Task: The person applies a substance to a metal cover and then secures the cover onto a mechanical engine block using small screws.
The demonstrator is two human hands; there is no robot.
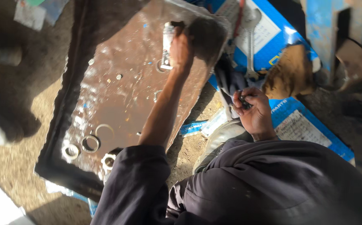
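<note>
Dirt floor lies all around, and a wet brown metal tray (pixel 106 104) sits on it in the sun. My left hand (pixel 181 50) is closed around a small metal part (pixel 167 41) at the tray's far end. It looks hard, oily and slippery, so I grip it around the middle. My right hand (pixel 253 110) is curled shut on a little dark piece (pixel 244 101); I think it is metal, but it is blurry. Silver rings (pixel 90 143) rest near me. A flat blue box (pixel 297 121) with white labels lies to the right, under a wrench (pixel 251 46).
</note>
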